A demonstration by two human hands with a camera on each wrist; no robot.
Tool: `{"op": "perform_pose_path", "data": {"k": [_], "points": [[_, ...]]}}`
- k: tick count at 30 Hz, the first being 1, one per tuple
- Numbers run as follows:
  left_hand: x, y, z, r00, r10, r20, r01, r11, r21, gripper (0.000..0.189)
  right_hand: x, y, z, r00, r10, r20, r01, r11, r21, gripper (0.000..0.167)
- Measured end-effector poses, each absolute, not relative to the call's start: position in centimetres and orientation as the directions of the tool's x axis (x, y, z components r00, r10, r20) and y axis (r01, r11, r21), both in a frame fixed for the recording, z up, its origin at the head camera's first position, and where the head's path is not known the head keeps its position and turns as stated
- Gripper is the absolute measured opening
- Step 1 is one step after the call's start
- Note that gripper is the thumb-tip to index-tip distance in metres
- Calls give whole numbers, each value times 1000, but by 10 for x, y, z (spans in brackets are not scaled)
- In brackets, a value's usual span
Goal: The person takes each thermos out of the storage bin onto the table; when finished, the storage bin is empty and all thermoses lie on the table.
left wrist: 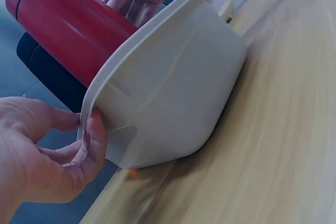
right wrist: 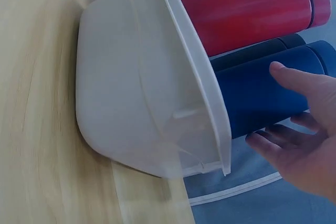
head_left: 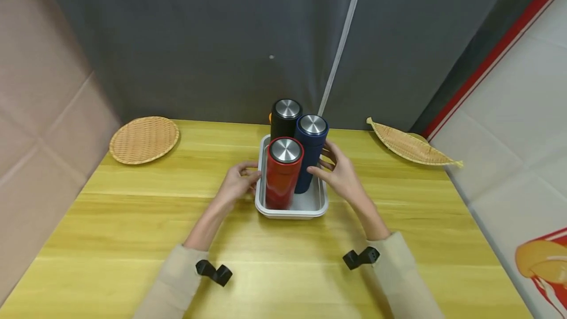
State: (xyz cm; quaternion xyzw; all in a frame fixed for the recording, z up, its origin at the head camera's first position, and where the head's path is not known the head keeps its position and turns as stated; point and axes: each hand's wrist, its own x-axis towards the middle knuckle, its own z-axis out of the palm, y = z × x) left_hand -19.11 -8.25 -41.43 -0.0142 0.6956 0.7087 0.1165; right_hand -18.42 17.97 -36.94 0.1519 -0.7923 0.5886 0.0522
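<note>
Three thermos flasks stand upright in a pale plastic tub (left wrist: 173, 82): a red one (head_left: 281, 181) in front, a blue one (right wrist: 268, 87) at the right and a black one (head_left: 283, 124) behind. Their lids have round silver tops. My left hand (head_left: 238, 183) pinches the tub's left rim between thumb and fingers, as the left wrist view shows. On the other side my right hand (head_left: 341, 171) curls round the blue flask, thumb on the near side and fingers on the far side. The lower parts of the flasks are hidden by the tub in both wrist views.
A round woven tray (head_left: 143, 140) lies at the back left of the wooden table (head_left: 133, 235). At the back right, a leaf-shaped woven basket (head_left: 409, 145) leans near the wall. A dark grey panel (head_left: 199, 48) rises behind the table. Something small and orange shows behind the black flask.
</note>
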Motion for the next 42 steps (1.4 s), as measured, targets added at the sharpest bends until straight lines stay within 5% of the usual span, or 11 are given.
{"op": "perform_pose_path", "data": {"k": [20, 42], "points": [[-194, -86, -414, -945, 195, -261, -283, -93, 955, 39, -175, 160, -352, -952, -117, 282, -305, 322, -896, 72], [-195, -88, -420, -930, 225, -291, -316, -82, 945, 42, -174, 165, -358, -957, -82, 279, -291, 228, -929, 69]]}}
